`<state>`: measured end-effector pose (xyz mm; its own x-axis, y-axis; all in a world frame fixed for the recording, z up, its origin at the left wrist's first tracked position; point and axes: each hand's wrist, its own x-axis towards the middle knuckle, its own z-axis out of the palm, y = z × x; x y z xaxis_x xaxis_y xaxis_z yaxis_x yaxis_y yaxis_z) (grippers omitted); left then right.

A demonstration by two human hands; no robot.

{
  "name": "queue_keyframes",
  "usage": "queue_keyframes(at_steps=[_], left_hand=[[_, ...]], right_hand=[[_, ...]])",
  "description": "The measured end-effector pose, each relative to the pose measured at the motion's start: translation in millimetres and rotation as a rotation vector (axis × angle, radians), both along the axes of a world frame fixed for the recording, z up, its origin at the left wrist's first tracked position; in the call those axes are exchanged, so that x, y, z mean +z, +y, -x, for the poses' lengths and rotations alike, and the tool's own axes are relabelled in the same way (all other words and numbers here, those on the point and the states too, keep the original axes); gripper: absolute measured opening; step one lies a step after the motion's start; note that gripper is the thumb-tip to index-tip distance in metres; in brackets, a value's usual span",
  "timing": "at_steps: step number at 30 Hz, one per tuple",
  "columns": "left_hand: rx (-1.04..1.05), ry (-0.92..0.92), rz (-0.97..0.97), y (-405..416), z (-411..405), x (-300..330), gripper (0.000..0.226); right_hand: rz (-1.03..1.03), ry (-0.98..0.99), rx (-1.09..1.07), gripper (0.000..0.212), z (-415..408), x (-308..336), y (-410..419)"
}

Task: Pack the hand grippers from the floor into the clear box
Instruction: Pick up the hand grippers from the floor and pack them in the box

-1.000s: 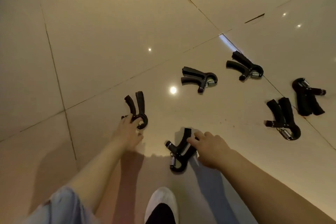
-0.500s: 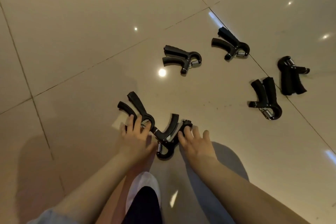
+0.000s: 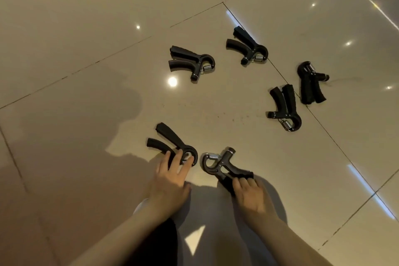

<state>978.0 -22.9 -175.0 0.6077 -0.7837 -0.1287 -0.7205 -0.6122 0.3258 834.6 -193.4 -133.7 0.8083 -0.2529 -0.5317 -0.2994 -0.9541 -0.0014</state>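
Glossy beige floor tiles (image 3: 86,39) are carrying six black hand grippers. Reaching down, the left hand (image 3: 170,179) is laying spread fingers on the near-left gripper (image 3: 172,147), while the right hand (image 3: 251,194) is curling its fingers over the handles of the near-right gripper (image 3: 222,167); four others (image 3: 191,62) are lying well apart beyond
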Motion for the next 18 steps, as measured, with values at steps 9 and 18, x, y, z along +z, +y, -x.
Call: queue_keyframes(at_steps=[9,18], left_hand=[[0.168,-0.099,-0.001,13.1,-79.9,2.1,0.058],[-0.275,-0.076,-0.062,-1.1,-123.0,-2.0,0.071]], right_hand=[[-0.021,-0.129,-0.264,0.054,4.2,-4.5,-13.5],[-0.096,-0.143,-0.400,0.076,21.3,-25.5,-5.8]])
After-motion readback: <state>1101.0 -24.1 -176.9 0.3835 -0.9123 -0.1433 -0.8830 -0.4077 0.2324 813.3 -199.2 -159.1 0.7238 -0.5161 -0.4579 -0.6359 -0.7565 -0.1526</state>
